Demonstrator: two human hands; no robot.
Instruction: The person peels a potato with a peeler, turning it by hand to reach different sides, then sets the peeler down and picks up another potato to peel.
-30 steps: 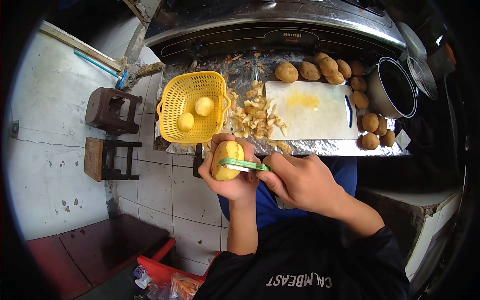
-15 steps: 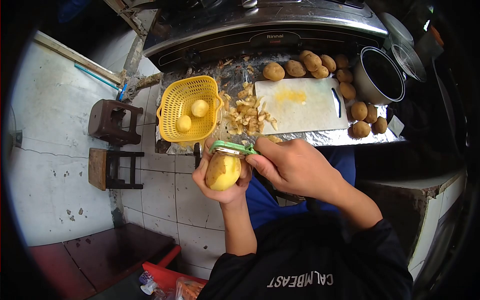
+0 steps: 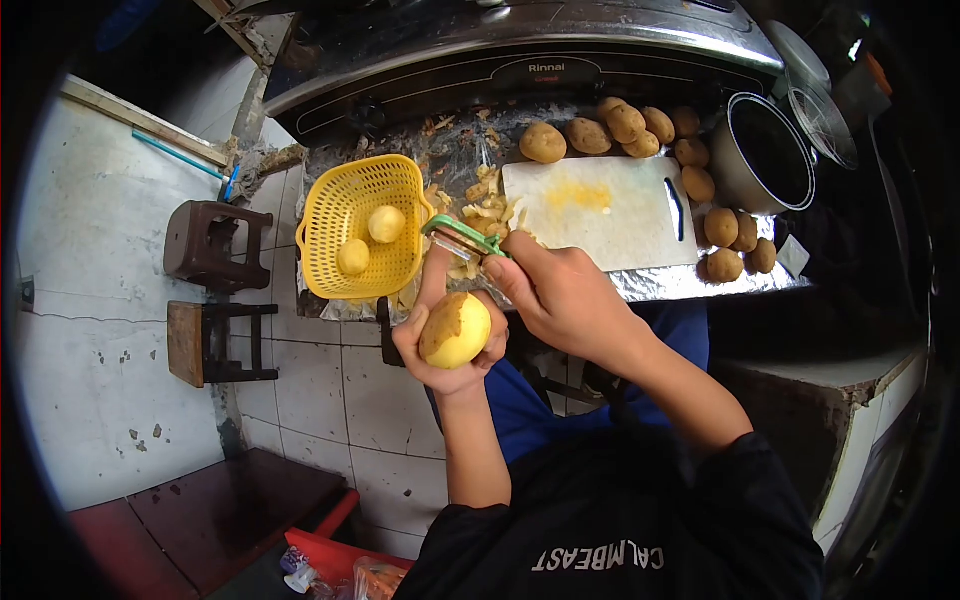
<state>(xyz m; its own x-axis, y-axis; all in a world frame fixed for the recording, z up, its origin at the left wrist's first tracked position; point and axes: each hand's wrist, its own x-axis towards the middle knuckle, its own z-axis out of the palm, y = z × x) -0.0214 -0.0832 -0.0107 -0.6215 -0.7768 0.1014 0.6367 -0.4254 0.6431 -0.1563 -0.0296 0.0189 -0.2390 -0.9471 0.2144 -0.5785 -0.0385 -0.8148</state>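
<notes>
My left hand point(image 3: 448, 372) holds a partly peeled potato point(image 3: 456, 331), with brown skin left on its upper left side; the index finger points up toward the peeler. A green peeler point(image 3: 466, 238) is gripped in my right hand point(image 3: 560, 295), its blade above the potato and apart from it. Beyond my hands, potato peelings point(image 3: 488, 205) lie in a heap beside a white cutting board point(image 3: 590, 225) with a yellow stain. The yellow basket point(image 3: 312, 262) at the left contains two peeled potatoes point(image 3: 386, 224).
Several unpeeled potatoes point(image 3: 626, 124) line the back and right of the board. A metal pot point(image 3: 735, 180) stands at the right, below the stove point(image 3: 545, 72). Two stools point(image 3: 192, 343) are on the floor at the left, near a dark red table point(image 3: 210, 515).
The peeler has lifted up and away from the potato in my right hand's grip. My left hand has tilted the potato, and its index finger now extends upward.
</notes>
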